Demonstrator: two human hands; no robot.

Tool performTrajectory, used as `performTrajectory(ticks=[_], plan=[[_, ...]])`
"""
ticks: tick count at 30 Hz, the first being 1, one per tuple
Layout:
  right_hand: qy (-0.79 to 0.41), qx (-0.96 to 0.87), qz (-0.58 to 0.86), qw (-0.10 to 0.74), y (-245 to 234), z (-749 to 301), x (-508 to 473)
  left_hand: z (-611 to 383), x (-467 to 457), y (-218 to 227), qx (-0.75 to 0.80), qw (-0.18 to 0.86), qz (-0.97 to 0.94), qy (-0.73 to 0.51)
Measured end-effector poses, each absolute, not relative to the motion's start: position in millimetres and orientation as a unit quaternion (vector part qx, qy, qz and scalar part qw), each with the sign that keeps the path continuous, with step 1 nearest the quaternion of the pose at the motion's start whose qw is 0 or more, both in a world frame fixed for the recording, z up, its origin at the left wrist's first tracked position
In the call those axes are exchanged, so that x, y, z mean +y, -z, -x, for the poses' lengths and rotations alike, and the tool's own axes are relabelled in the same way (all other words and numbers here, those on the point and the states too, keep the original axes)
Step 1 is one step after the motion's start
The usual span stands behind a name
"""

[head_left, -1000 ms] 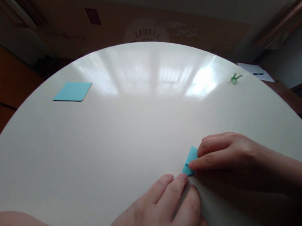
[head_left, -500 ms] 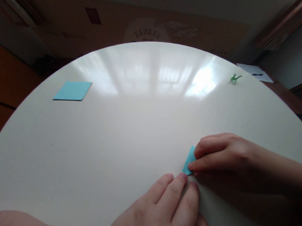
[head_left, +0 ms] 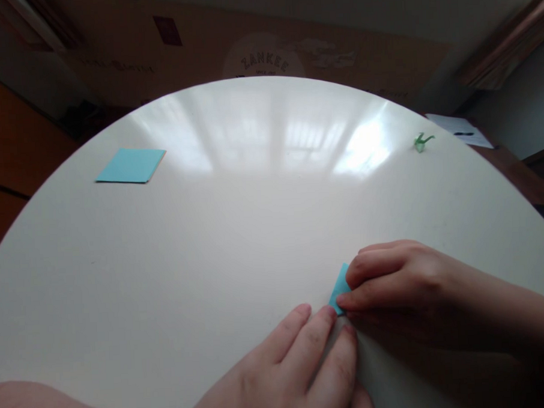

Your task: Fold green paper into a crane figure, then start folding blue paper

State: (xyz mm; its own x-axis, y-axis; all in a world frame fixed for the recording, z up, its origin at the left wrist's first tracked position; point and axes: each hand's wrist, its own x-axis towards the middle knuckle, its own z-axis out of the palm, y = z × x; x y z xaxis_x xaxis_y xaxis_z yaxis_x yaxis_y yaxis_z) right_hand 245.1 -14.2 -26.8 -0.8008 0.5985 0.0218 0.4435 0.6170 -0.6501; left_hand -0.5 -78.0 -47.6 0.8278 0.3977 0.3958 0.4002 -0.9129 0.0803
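A small folded piece of blue paper [head_left: 339, 288] lies on the round white table [head_left: 237, 229] near its front right. My right hand [head_left: 397, 283] lies over it with the fingers pressed together on the paper, so only its left corner shows. My left hand [head_left: 301, 362] rests just in front of it, fingers together and laid flat, the fingertips touching the paper's near edge.
A square stack of blue paper sheets [head_left: 130, 165] lies at the table's far left. A small green folded paper figure [head_left: 422, 141] stands at the far right. White sheets with a pen [head_left: 460, 129] lie on a brown surface beyond the right edge.
My right hand has slid a little to the left over the blue paper, so less of it shows. My left hand has barely shifted.
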Motion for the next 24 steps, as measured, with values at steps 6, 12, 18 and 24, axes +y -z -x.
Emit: performTrajectory(ticks=[6, 12, 18, 24], plan=[[-0.313, -0.898, 0.287, 0.117, 26, -245, -13, 2, -71, 44, -0.185, -0.01, 0.965, 0.188], [-0.32, -0.896, 0.287, 0.115, 27, -246, -13, 4, -68, 40, -0.195, -0.016, 0.963, 0.185], [-0.309, -0.91, 0.268, 0.071, 19, -246, -12, 3, -56, 30, -0.168, -0.073, 0.97, 0.159], [-0.303, -0.92, 0.24, 0.065, 8, -250, -12, 0, -59, 26, -0.18, -0.095, 0.972, 0.121]])
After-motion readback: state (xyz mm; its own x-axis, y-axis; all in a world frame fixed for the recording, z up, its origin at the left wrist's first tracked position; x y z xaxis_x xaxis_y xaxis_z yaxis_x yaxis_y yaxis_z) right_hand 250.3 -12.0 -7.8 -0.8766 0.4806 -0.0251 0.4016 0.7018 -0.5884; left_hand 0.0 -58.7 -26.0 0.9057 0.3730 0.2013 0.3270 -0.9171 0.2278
